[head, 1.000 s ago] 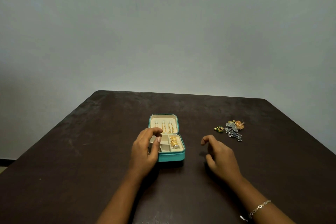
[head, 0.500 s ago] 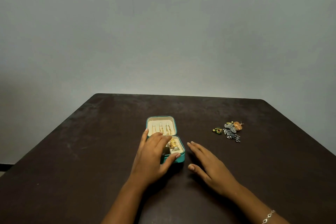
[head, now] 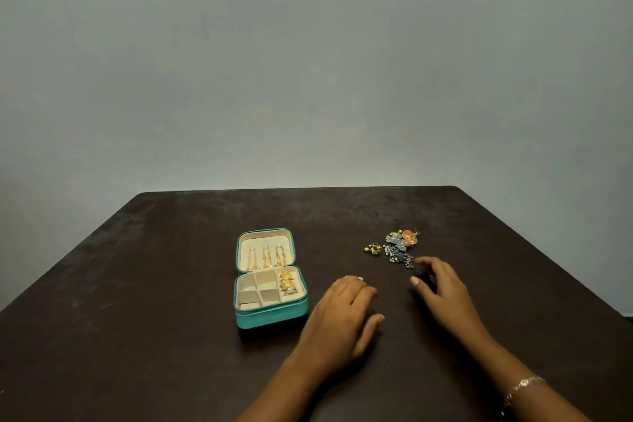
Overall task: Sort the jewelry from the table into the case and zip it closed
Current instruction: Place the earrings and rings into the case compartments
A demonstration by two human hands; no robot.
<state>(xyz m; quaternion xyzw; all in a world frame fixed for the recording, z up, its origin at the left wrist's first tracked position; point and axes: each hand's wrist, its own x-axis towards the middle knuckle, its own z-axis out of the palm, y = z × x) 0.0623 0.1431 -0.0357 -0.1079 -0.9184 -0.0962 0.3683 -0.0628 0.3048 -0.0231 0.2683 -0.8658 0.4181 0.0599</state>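
The teal jewelry case [head: 270, 316] lies unzipped on the dark table, its lid flat behind it with three gold chains [head: 266, 255] hung inside. Gold rings [head: 287, 282] fill the right slot of the cream tray; the other compartments look bare. A heap of silver and orange earrings [head: 400, 247] and a small green-gold piece [head: 374, 248] lie to the right. My right hand [head: 442, 288] hovers just in front of the heap, fingers loosely curved, holding nothing. Right of the case, my left hand [head: 342, 315] hangs palm down, empty.
The dark brown table [head: 137, 284] stretches wide on both sides of the case and ends at a grey wall behind. A thin bracelet [head: 522, 385] sits on my right wrist.
My left hand has come off the case and moved right. My right hand has travelled right and forward, up to the earring heap. The view has shifted, so the case sits further left.
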